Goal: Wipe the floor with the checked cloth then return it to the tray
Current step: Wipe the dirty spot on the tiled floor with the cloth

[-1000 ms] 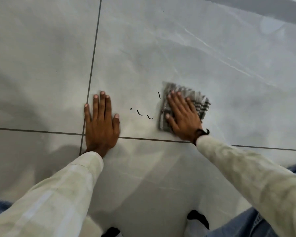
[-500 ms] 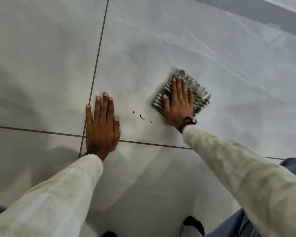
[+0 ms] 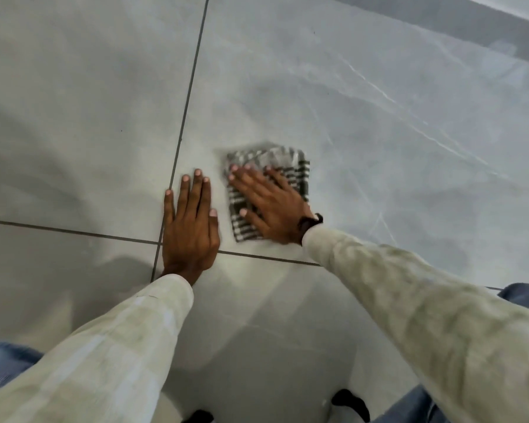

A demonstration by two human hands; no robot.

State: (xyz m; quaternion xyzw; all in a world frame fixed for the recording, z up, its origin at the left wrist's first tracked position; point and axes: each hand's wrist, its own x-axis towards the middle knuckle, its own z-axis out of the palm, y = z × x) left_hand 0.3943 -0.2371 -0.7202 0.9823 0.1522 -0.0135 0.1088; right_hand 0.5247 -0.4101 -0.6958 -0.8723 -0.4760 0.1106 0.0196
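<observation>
Grey tiled floor (image 3: 379, 123), dark grout lines crossing at lower left. Checked cloth (image 3: 290, 166) flat at frame centre, blurred, pinned under right hand (image 3: 269, 203), fingers spread. Left hand (image 3: 190, 230) just beside, flat, fingers together.

The floor (image 3: 364, 102) is large pale grey tile, smooth with a soft sheen and faint white marble-like veins, split by thin dark grout lines (image 3: 190, 87). The checked cloth (image 3: 290, 166) is woven fabric in dark and light stripes, matt and ribbed. Both sleeves (image 3: 409, 300) are matt cream cloth with a faint check; blue denim (image 3: 0, 361) shows at the lower corners.
</observation>
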